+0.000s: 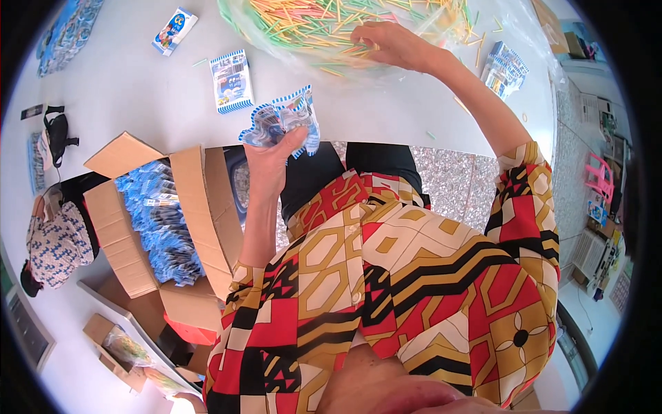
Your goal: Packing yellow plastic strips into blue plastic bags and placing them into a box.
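My left hand [277, 148] is closed around an opened blue-and-white striped plastic packet [298, 114], held just above the table's near edge. The packet is crumpled and partly see-through; its contents are hard to make out. Farther off and to the right, my right hand [393, 45] reaches into a heap of thin pink, yellow and green sticks [296, 24] lying on a clear plastic bag [241, 38]. Its fingers curl together at the sticks, and what they pinch is hidden. A blue-and-white striped pack [232, 81] lies flat beyond my left hand.
A smaller pack [174, 31] lies at the back left; striped packets [505, 69] lie beyond my right forearm. Loose sticks dot the white table [386, 110]. To my left, an open cardboard box [117, 231] holds many blue packets [162, 221]. Another person's patterned sleeve [62, 241] shows at far left.
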Motion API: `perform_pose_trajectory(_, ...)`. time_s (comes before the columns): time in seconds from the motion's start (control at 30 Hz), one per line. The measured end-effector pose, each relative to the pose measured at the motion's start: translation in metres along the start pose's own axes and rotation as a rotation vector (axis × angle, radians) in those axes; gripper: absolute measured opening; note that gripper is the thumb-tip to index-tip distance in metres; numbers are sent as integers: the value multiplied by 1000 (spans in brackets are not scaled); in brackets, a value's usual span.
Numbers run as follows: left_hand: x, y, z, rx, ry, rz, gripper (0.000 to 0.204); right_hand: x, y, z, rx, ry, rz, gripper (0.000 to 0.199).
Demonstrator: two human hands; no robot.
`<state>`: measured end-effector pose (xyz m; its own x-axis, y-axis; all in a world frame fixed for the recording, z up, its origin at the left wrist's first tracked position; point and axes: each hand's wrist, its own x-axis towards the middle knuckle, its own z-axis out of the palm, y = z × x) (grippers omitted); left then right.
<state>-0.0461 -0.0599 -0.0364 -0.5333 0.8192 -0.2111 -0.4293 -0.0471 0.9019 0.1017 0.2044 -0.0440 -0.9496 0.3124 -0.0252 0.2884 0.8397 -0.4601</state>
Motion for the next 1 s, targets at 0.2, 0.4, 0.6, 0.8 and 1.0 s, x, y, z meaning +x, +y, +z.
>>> perform_pose_trajectory(0.2, -1, 2, 3, 5, -20, -15, 37, 15, -8, -1, -111, -98, -126, 30)
perform_pose_trajectory(0.4, 1, -1, 1, -27, -31, -10, 41, 23, -15, 8, -140, -167, -105, 23)
perform_pose_trajectory(0.6, 2, 3, 1, -31, -16, -10, 43, 34, -1, 28, -352, 27, -97, 26)
perform_pose_trajectory(0.8, 1, 4, 2, -37, -28, -9, 41, 32, 4, 28, -229, 133, 102, 23)
perform_pose_trajectory(1.0, 3, 5, 8, -13, -33, 2, 38, 37, 15, 28, -112, 114, 7, 19)
